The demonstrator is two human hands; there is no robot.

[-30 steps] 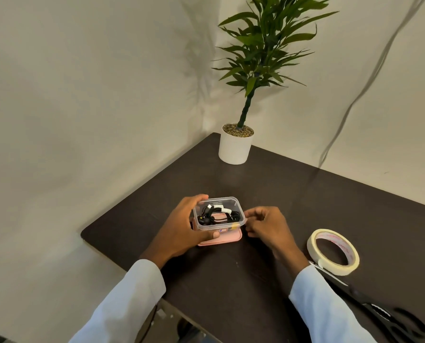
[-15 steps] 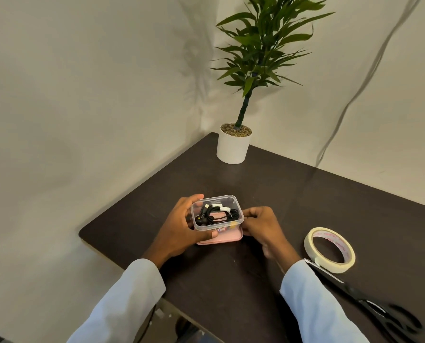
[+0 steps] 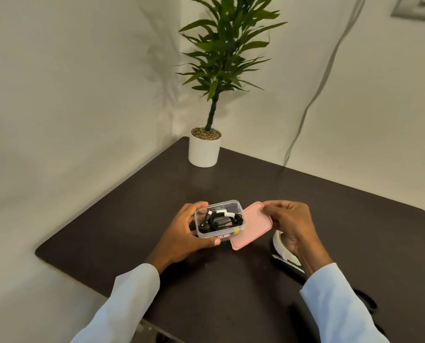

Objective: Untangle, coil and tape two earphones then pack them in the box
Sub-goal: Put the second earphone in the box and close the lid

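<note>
A small clear plastic box [image 3: 207, 234] is held just above the dark table by my left hand [image 3: 181, 233], fingers behind it and thumb along its front. Inside lie coiled black earphones [image 3: 217, 220] with white tape bands. My right hand [image 3: 289, 220] pinches the pink lid [image 3: 249, 227] by its far edge, right beside the box; the lid is tilted, its near corner low by the table. The tape roll [image 3: 279, 246] lies mostly hidden behind my right wrist.
A potted plant in a white pot [image 3: 204, 151] stands at the table's far corner. Black scissors [image 3: 365, 299] lie partly hidden under my right sleeve. A cable [image 3: 313, 100] hangs down the wall. The table's left edge [image 3: 107, 204] runs diagonally close to my left hand.
The pink lid was under the box; my right hand has pulled it out to the right and lifted it. My left hand raised the box slightly. The view shifted, hiding the tape behind my wrist.
</note>
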